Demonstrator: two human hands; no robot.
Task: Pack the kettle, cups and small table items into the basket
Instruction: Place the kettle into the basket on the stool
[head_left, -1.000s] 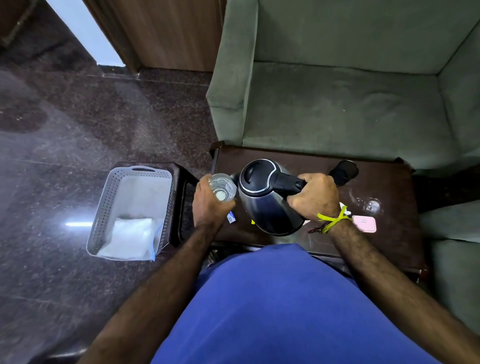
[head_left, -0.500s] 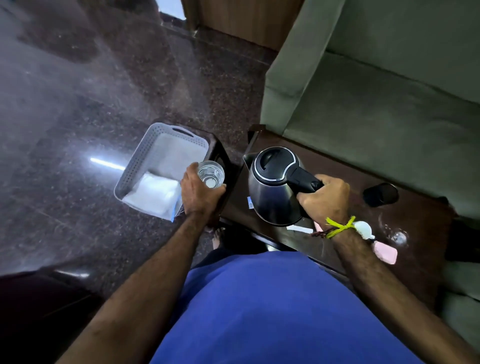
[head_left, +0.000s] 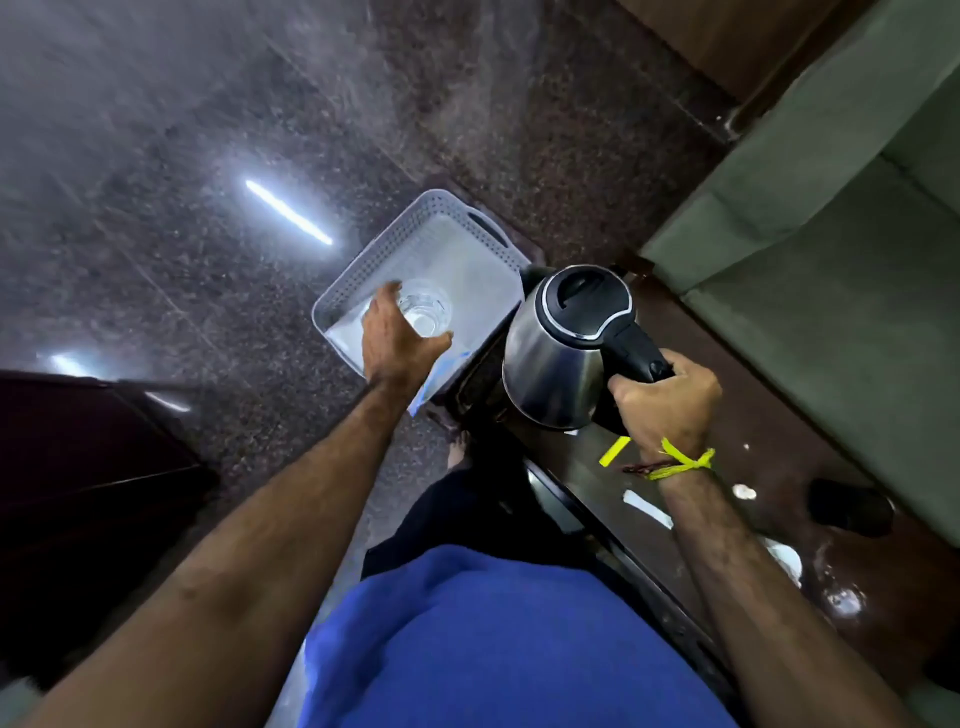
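A clear drinking glass (head_left: 427, 312) is gripped in my left hand (head_left: 397, 345), held over the inside of the grey perforated basket (head_left: 387, 244). The basket sits on a low dark stand beside the table, with a white folded packet (head_left: 348, 338) lying in it. My right hand (head_left: 667, 402) grips the black handle of the steel kettle (head_left: 558, 353), which is lifted above the table's left end, next to the basket. On the dark wooden table (head_left: 727, 545) lie a yellow sachet (head_left: 614, 451), a white sachet (head_left: 647, 509), a black round object (head_left: 849, 506) and another glass (head_left: 844, 600).
A green sofa (head_left: 831, 249) stands right behind the table. Polished dark stone floor (head_left: 182, 182) spreads to the left. A dark piece of furniture (head_left: 78, 467) is at the lower left. My blue shirt fills the bottom of the view.
My left hand carried the glass leftwards from the table edge to over the basket. The right hand lifted the kettle and moved it towards the basket. My head turned left.
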